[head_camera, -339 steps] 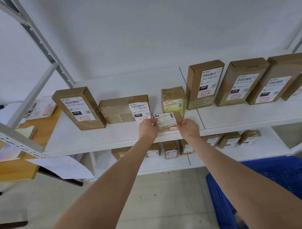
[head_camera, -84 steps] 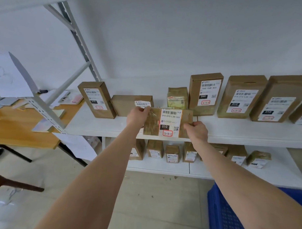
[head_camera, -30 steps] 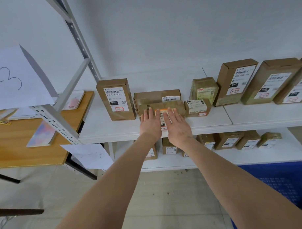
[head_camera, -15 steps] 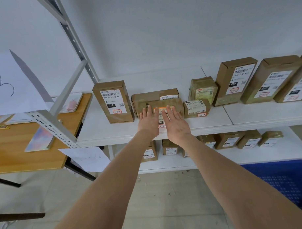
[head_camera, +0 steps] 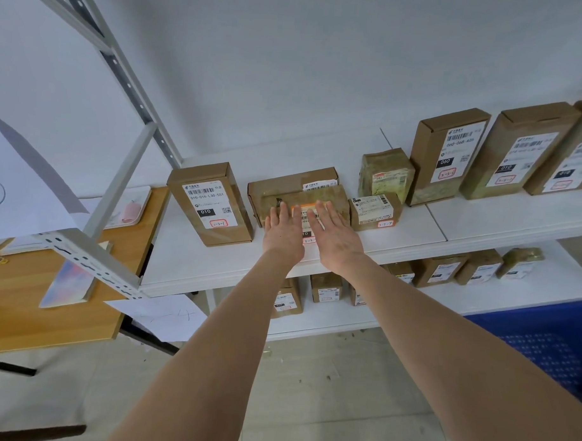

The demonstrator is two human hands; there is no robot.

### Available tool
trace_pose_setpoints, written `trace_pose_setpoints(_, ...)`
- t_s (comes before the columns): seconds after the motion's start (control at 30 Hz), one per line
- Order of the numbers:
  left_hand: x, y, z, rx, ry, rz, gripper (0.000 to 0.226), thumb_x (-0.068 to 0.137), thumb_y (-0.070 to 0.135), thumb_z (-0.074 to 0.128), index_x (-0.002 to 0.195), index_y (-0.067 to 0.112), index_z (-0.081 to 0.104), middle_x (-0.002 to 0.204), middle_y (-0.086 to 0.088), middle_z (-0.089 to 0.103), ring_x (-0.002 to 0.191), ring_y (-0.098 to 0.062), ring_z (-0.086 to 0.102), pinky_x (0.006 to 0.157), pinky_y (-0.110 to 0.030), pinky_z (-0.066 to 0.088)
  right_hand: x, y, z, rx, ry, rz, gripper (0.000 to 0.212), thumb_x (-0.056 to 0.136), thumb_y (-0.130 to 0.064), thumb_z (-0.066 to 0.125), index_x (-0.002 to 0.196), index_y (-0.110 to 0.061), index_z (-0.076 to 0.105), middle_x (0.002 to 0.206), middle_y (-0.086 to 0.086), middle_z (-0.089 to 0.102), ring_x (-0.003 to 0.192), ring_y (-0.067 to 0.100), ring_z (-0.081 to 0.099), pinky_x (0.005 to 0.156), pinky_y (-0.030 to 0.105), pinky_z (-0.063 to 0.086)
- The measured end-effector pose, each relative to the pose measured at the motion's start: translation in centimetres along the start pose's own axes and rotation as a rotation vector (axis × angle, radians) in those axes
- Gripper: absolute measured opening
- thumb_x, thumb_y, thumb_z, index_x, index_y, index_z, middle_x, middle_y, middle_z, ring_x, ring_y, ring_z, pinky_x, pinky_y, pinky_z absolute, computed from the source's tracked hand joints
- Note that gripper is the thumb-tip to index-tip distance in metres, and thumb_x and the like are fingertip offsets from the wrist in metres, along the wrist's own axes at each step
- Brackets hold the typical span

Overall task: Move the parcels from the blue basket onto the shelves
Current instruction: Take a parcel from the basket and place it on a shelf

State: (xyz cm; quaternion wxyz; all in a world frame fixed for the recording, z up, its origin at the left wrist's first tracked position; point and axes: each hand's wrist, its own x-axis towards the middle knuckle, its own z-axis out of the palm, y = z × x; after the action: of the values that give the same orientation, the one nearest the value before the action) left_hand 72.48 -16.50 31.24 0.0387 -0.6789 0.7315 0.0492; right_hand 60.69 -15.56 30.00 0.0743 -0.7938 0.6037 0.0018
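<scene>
A brown taped parcel (head_camera: 333, 197) with a white label stands on the upper white shelf (head_camera: 189, 266), leaning against another brown box (head_camera: 284, 182) behind it. My left hand (head_camera: 282, 235) and my right hand (head_camera: 337, 236) lie flat against its front, fingers straight, side by side. They cover most of its label. A small labelled parcel (head_camera: 374, 211) sits just right of it. The blue basket (head_camera: 549, 344) is at the lower right on the floor; its inside is out of view.
An upright box marked 010 (head_camera: 211, 202) stands to the left. More upright boxes (head_camera: 447, 155) line the shelf to the right. Several small parcels (head_camera: 439, 270) sit on the lower shelf. A wooden desk (head_camera: 32, 310) and a grey shelf post (head_camera: 119, 184) are at left.
Since 2.8 s ago the parcel went from held in the air to standing on the shelf. Over the last second both hands stayed flat against its front, barely moving.
</scene>
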Motion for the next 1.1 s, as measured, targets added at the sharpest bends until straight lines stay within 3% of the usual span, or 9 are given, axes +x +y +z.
trace_pose_setpoints(0.2, -0.5, 1.4, -0.5, -0.024, 0.166, 0.032, 0.073, 0.091, 0.014, 0.055, 0.15, 0.012, 0.012, 0.158, -0.012, 0.009, 0.147, -0.027, 0.005, 0.119, -0.039, 0.016, -1.1, 1.3, -0.6, 0.027, 0.135, 0.016, 0.083, 0.092, -0.002, 0.052, 0.155, -0.02, 0.0, 0.161, 0.008, -0.014, 0.149, 0.025, -0.008, 0.121, 0.037, 0.002)
trace_pose_setpoints(0.37, -0.8, 7.0, -0.9, -0.048, 0.257, 0.253, 0.066, 0.089, 0.009, 0.051, 0.148, 0.012, 0.021, 0.154, -0.011, 0.018, 0.143, -0.025, 0.021, 0.114, -0.035, 0.027, -4.5, 5.9, -0.8, 0.012, 0.13, 0.207, 0.088, 0.091, -0.008, 0.057, 0.154, -0.02, -0.004, 0.161, 0.009, -0.01, 0.149, 0.026, -0.003, 0.122, 0.042, 0.008)
trace_pose_setpoints(0.67, -2.9, 23.8, 2.5, 0.026, 0.033, 0.558, 0.075, 0.091, 0.023, 0.057, 0.151, 0.015, 0.011, 0.159, -0.011, 0.004, 0.147, -0.026, 0.003, 0.119, -0.037, 0.013, -15.5, 19.1, 0.6, 0.035, 0.033, 0.517, 0.093, 0.089, -0.018, 0.066, 0.154, -0.017, 0.0, 0.161, 0.012, -0.012, 0.149, 0.028, -0.004, 0.121, 0.041, 0.015)
trace_pose_setpoints(0.83, -5.3, 34.1, 5.5, 0.042, -0.012, 0.679, 0.075, 0.086, 0.02, 0.061, 0.148, 0.013, 0.019, 0.154, -0.012, 0.018, 0.143, -0.027, 0.017, 0.114, -0.037, 0.024, -22.8, 27.3, 2.5, 0.115, 0.061, 0.616, 0.083, 0.09, -0.01, 0.06, 0.153, -0.017, 0.007, 0.161, 0.013, -0.005, 0.149, 0.028, 0.002, 0.116, 0.038, 0.023)
trace_pose_setpoints(1.1, -9.9, 52.1, 10.3, 0.1, -0.146, 0.705, 0.078, 0.089, 0.022, 0.059, 0.15, 0.01, 0.012, 0.156, -0.015, 0.01, 0.144, -0.03, 0.014, 0.112, -0.04, 0.027, -34.2, 42.9, 6.8, 0.161, -0.064, 0.68, 0.084, 0.092, -0.008, 0.058, 0.154, -0.017, 0.002, 0.161, 0.013, -0.008, 0.149, 0.03, 0.0, 0.116, 0.039, 0.023)
